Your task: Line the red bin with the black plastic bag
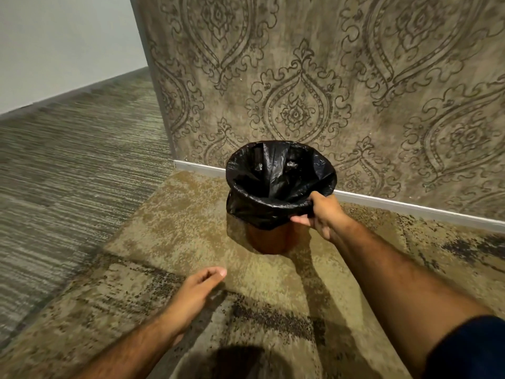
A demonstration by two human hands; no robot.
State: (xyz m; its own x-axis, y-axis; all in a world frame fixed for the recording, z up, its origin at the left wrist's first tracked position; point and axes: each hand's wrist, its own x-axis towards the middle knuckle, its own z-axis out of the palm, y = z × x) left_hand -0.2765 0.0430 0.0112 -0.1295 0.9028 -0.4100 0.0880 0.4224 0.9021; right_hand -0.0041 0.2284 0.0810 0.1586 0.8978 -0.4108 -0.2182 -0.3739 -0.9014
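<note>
On mottled carpet [191, 214], right hand [325, 214] pinches crinkly black bag [273, 170]; left hand [196, 291] loose.

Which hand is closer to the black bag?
Right. The right hand is pinching the black bag at the near rim of the red bin. The left hand is low over the carpet, apart from it and holding nothing.

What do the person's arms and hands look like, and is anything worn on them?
Both forearms are bare, with visible hair. The left hand and right hand show no gloves, and no rings or watch can be seen. A dark blue sleeve covers the right upper arm; no left sleeve is in view.
</note>
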